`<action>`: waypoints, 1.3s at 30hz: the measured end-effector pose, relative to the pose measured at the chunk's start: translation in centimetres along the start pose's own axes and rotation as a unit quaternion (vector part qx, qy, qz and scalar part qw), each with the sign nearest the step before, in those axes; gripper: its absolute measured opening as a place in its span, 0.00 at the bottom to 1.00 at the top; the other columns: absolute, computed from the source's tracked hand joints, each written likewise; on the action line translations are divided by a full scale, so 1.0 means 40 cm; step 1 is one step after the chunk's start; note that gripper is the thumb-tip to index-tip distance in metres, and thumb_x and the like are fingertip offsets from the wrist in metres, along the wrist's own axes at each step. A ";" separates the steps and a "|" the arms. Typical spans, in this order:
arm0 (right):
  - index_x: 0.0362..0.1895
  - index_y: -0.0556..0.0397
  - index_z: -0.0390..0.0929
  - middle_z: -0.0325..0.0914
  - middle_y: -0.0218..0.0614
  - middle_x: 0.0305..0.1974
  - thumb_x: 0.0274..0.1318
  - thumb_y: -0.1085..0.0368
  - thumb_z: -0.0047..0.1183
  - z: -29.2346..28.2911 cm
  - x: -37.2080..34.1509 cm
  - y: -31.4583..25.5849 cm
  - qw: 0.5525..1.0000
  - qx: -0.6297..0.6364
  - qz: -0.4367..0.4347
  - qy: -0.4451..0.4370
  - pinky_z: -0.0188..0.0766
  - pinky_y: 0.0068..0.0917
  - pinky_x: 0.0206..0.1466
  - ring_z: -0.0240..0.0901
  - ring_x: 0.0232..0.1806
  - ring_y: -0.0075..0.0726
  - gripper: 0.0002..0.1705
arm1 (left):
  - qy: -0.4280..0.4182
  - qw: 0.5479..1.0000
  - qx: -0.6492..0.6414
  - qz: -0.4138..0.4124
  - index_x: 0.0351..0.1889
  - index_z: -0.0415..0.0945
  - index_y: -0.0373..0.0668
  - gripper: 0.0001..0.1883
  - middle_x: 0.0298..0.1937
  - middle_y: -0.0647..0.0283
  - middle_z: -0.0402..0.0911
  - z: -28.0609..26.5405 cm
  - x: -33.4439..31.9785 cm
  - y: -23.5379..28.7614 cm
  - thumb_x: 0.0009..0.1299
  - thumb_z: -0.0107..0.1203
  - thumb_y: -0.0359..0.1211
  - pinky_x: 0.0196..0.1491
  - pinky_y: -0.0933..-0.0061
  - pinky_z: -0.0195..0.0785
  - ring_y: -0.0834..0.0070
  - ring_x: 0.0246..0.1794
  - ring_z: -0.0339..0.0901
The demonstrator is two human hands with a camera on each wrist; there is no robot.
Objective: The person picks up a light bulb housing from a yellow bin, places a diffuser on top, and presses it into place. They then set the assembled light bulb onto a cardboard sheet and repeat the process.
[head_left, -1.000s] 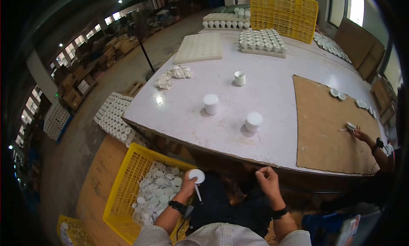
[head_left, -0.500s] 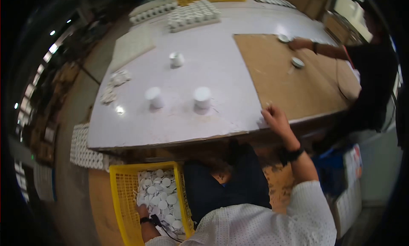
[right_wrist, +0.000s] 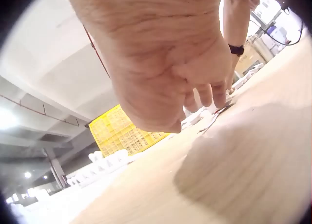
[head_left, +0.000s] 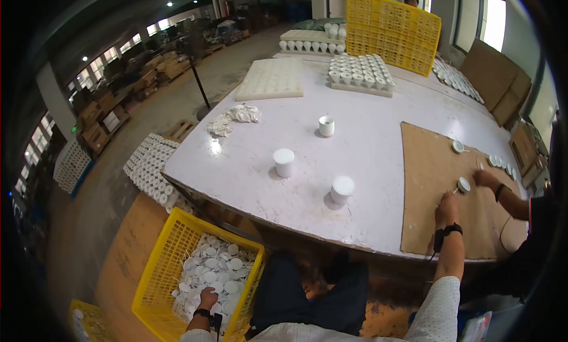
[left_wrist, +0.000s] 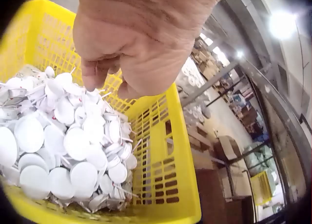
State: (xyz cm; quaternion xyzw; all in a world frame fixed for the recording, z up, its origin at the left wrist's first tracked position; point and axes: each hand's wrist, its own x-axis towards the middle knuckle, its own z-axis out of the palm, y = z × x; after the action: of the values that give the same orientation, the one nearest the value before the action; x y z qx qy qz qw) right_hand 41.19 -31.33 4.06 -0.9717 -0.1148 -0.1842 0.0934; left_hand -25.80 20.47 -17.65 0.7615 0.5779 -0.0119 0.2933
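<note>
The right hand (head_left: 448, 210) has been brought beside a white disc (head_left: 464, 184) on the cardboard (head_left: 426, 164), frame right, putting it within reach; the left hand (head_left: 207, 297) is held at the yellow crate (head_left: 148, 289), lower left. Neither grip can be told.

Text: none legible | labels, brands: none legible | numbers, signs: none legible

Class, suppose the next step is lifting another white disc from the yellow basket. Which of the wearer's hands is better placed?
Left, I'd judge. The left hand is already at the white discs inside the yellow basket; the right hand is far over the brown board.
</note>
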 end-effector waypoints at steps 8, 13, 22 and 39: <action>0.27 0.61 0.73 0.72 0.54 0.29 0.49 0.69 0.42 0.005 -0.098 0.011 0.997 0.047 -0.056 -0.013 0.66 0.44 0.36 0.69 0.34 0.60 0.08 | -0.086 0.996 0.008 0.030 0.36 0.78 0.44 0.14 0.38 0.53 0.78 0.043 -0.035 0.053 0.50 0.55 0.35 0.48 0.70 0.66 0.60 0.42 0.74; 0.26 0.58 0.73 0.72 0.50 0.25 0.47 0.71 0.45 -0.133 -0.280 -0.086 0.987 0.077 -0.124 -0.063 0.67 0.41 0.33 0.68 0.29 0.58 0.05 | -0.116 0.991 -0.048 0.041 0.39 0.77 0.43 0.16 0.39 0.54 0.78 0.078 0.022 0.120 0.52 0.54 0.35 0.47 0.69 0.66 0.61 0.42 0.75; 0.31 0.58 0.72 0.71 0.47 0.30 0.44 0.68 0.53 -0.147 -0.306 -0.129 0.987 0.150 0.019 0.055 0.65 0.39 0.37 0.69 0.33 0.50 0.08 | -0.095 0.953 -0.082 0.276 0.43 0.75 0.43 0.14 0.34 0.60 0.78 0.108 -0.025 0.436 0.59 0.53 0.35 0.34 0.72 0.67 0.74 0.30 0.75; 0.24 0.63 0.68 0.69 0.38 0.18 0.47 0.69 0.49 -0.078 -0.388 -0.078 0.942 0.322 0.052 -0.077 0.62 0.28 0.26 0.65 0.22 0.29 0.08 | -0.212 0.880 -0.297 0.303 0.42 0.74 0.40 0.12 0.34 0.61 0.79 0.130 -0.171 0.595 0.61 0.51 0.31 0.37 0.77 0.67 0.77 0.31 0.75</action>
State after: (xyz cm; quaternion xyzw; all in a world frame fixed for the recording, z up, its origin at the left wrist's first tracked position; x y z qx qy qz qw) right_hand 25.29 -31.97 1.46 -0.9057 -0.1244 -0.0569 0.4012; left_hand -5.27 8.28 -9.20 0.7555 0.2195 0.0887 0.6108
